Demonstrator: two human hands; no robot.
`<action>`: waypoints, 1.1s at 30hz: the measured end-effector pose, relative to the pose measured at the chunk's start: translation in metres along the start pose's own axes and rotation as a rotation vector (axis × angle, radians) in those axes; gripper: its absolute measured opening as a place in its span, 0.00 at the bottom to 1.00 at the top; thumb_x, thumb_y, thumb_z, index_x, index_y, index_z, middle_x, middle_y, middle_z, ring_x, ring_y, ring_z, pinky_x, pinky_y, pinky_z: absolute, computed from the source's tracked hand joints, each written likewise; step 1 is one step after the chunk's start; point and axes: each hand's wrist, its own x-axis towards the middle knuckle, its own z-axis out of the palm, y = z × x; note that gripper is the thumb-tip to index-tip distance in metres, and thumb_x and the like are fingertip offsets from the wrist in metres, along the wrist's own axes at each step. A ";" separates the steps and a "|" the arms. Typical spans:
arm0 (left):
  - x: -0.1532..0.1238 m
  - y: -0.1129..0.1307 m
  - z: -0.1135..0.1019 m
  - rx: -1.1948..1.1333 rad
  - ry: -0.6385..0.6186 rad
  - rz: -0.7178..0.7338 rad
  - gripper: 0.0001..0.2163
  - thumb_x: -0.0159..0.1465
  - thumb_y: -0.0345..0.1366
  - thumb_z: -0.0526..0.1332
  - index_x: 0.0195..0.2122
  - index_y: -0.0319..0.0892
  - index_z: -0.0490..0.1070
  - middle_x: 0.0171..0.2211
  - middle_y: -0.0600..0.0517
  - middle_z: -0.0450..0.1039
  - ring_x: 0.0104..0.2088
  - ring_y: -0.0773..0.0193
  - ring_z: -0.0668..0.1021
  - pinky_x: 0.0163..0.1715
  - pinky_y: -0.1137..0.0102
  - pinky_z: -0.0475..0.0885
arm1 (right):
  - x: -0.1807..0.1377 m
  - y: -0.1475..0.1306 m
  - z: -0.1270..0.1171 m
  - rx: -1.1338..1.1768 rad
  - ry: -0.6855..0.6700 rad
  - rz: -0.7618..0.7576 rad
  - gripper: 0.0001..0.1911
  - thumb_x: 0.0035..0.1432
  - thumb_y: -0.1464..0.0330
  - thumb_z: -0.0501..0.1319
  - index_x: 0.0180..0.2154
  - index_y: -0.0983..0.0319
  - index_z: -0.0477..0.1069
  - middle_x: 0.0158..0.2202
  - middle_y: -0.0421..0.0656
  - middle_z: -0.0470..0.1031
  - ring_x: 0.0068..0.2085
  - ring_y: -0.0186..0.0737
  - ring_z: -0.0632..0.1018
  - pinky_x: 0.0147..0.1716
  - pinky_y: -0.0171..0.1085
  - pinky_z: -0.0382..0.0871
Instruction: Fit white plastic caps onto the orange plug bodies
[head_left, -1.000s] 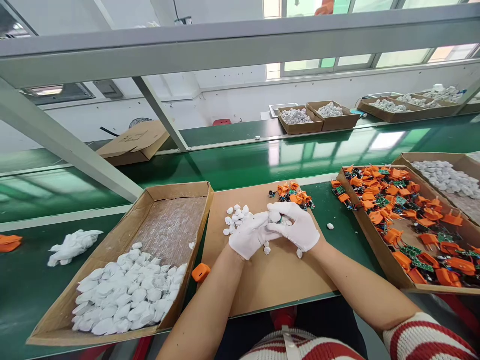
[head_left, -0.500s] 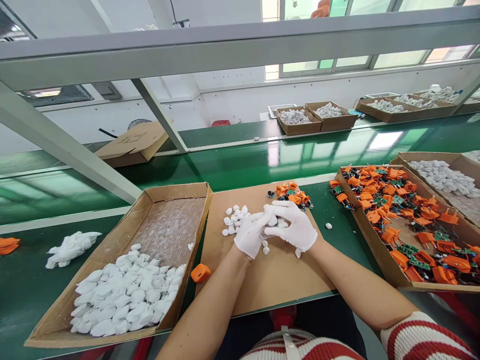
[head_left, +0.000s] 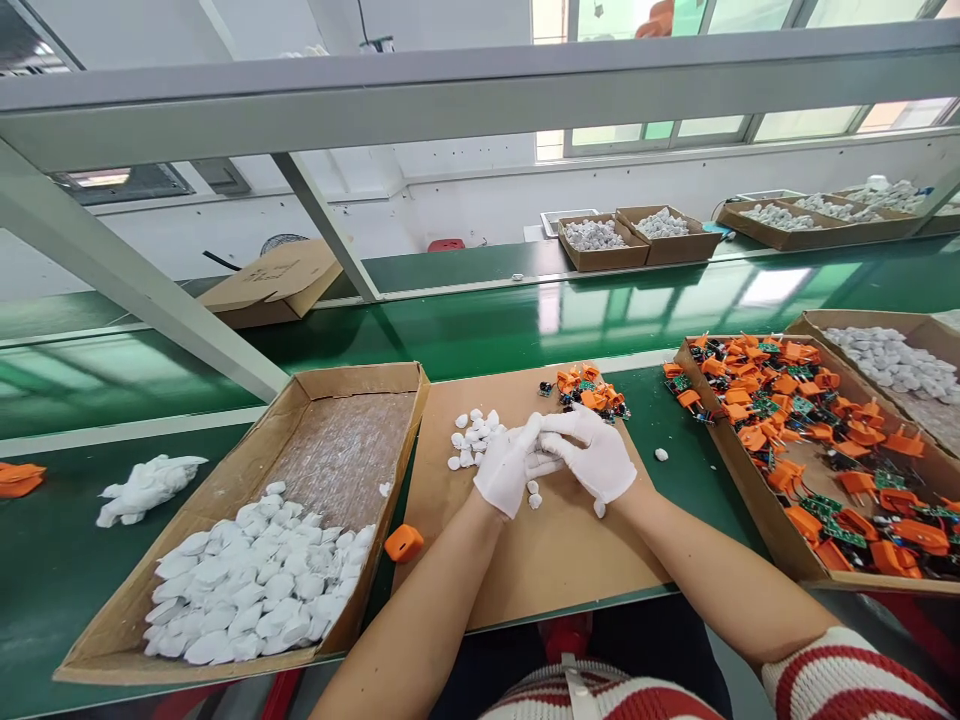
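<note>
My left hand [head_left: 507, 466] and my right hand [head_left: 594, 454], both in white gloves, meet over the brown board [head_left: 480, 575]. The fingers are bent and pressed together at the tips; whatever lies between them is hidden. Small white lumps [head_left: 475, 437] lie just left of my left hand, and a few more sit below the fingers. Beyond my right hand is a small heap of orange plug housings with circuit boards [head_left: 589, 388].
On the left stands a cardboard tray [head_left: 341, 440] of flat white lumps, with an orange block [head_left: 403, 543] beside it. At right, another cardboard tray [head_left: 739, 500] holds many orange plug parts. A crumpled white glove [head_left: 146, 488] lies far left. A metal frame bar [head_left: 450, 110] crosses ahead.
My hands stay together over the board. The right hand's fingers have closed in toward the left, narrowing the gap between them. The whole view has shifted slightly.
</note>
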 end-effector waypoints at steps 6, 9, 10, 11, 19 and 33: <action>-0.001 0.000 -0.002 0.038 0.025 0.082 0.21 0.52 0.52 0.68 0.39 0.40 0.74 0.36 0.45 0.76 0.28 0.61 0.77 0.10 0.77 0.61 | -0.002 -0.005 0.006 -0.086 -0.017 0.063 0.51 0.46 0.60 0.71 0.68 0.57 0.51 0.56 0.48 0.70 0.54 0.54 0.71 0.53 0.50 0.67; 0.002 0.000 -0.003 -0.034 0.088 0.154 0.15 0.52 0.46 0.70 0.32 0.41 0.73 0.29 0.51 0.72 0.28 0.65 0.75 0.16 0.77 0.67 | 0.000 0.002 0.006 -0.136 0.022 -0.014 0.40 0.50 0.62 0.69 0.64 0.55 0.61 0.60 0.47 0.68 0.59 0.54 0.67 0.59 0.52 0.62; 0.003 0.001 -0.003 -0.071 0.077 0.166 0.14 0.52 0.45 0.70 0.31 0.41 0.72 0.27 0.52 0.71 0.28 0.66 0.75 0.19 0.77 0.69 | 0.002 0.005 0.005 -0.152 0.032 -0.070 0.34 0.52 0.64 0.68 0.61 0.54 0.66 0.59 0.46 0.70 0.59 0.53 0.68 0.59 0.52 0.61; 0.003 0.002 -0.003 -0.111 0.045 0.158 0.14 0.52 0.45 0.69 0.31 0.41 0.71 0.26 0.53 0.70 0.29 0.65 0.75 0.21 0.76 0.71 | 0.003 0.008 0.005 -0.165 0.043 -0.127 0.28 0.53 0.66 0.68 0.57 0.53 0.71 0.59 0.45 0.71 0.59 0.52 0.68 0.59 0.53 0.61; -0.004 0.008 -0.002 -0.169 -0.186 0.078 0.25 0.52 0.41 0.70 0.50 0.38 0.72 0.43 0.39 0.77 0.47 0.48 0.78 0.31 0.67 0.77 | 0.004 0.010 -0.002 -0.190 0.096 -0.171 0.27 0.57 0.65 0.65 0.59 0.53 0.68 0.65 0.42 0.63 0.63 0.51 0.65 0.62 0.54 0.58; -0.011 0.011 0.004 -0.136 -0.150 0.081 0.31 0.51 0.43 0.70 0.56 0.38 0.70 0.48 0.37 0.76 0.46 0.46 0.78 0.21 0.73 0.73 | 0.005 0.008 -0.008 -0.116 -0.082 -0.095 0.32 0.56 0.64 0.66 0.62 0.53 0.64 0.68 0.46 0.56 0.66 0.54 0.60 0.63 0.57 0.55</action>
